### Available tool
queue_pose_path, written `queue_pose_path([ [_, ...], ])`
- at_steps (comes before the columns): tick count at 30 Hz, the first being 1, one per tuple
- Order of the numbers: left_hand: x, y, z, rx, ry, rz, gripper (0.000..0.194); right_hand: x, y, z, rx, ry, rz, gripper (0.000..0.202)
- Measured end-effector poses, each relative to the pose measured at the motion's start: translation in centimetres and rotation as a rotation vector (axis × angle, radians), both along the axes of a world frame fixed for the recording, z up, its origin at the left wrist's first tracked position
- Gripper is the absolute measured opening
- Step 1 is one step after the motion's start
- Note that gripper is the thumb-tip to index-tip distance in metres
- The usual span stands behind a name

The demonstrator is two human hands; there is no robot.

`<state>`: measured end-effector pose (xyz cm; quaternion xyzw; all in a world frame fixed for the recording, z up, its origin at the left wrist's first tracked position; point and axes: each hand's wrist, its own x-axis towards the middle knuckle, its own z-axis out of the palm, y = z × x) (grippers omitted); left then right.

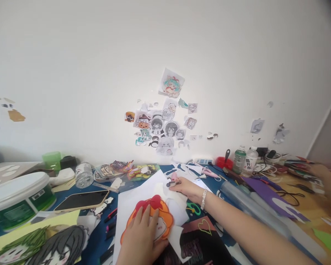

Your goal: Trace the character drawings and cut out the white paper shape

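An orange and red cartoon cutout (165, 218) with a pale face lies on white paper (124, 206) at the lower middle. Flat on top of it rests my left hand (143, 232), its fingers spread. My right hand (183, 185) reaches over the paper's upper right side. Its fingers pinch a small dark item that I cannot make out. White paper scraps (178, 211) lie just below that hand. Beside my right wrist are green-handled scissors (194, 209).
At the left stand a white-lidded green tub (19, 195) and a phone (82, 200). Markers (110, 224) lie left of the paper. Two bottles (245, 160) and a red dish (223, 163) stand at the back right. Another person's blurred arm (328, 184) is at the far right.
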<state>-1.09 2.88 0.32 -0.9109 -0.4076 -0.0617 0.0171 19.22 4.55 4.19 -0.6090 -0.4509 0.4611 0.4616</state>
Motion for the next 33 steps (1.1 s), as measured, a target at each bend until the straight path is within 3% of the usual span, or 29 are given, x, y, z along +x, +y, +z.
queue_pose_path([
  [5,-0.5,0.8,-1.7,0.3,-0.021,0.024,0.058,-1.9,-0.6,0.3,-0.018,-0.203,-0.073,0.034],
  [10,-1.9,2.4,-2.6,0.589,-0.218,-0.089,0.056,-3.4,-1.0,0.7,0.052,-0.144,-0.137,0.039],
  [13,-2.4,2.8,-2.4,0.697,-0.405,-0.132,0.05,-3.7,-1.1,1.7,0.094,-0.075,-0.14,0.039],
  [16,-2.6,2.7,-1.1,0.77,-0.491,-0.17,0.04,-2.7,-1.2,3.5,0.175,-0.002,-0.17,0.04],
  [20,-2.6,2.0,1.1,0.736,-0.504,-0.021,0.046,0.8,-1.3,5.6,0.183,0.091,-0.105,0.033],
  [23,-2.6,1.7,1.8,0.68,-0.504,0.124,0.056,4.0,-0.7,6.0,0.213,0.112,-0.207,0.034],
  [28,-2.2,2.0,0.5,0.578,-0.438,0.172,0.054,7.7,2.4,5.3,0.176,0.031,-0.353,0.036],
  [33,-1.4,2.1,-1.2,0.483,-0.323,0.136,0.049,8.0,6.9,3.7,0.085,-0.113,-0.4,0.028],
])
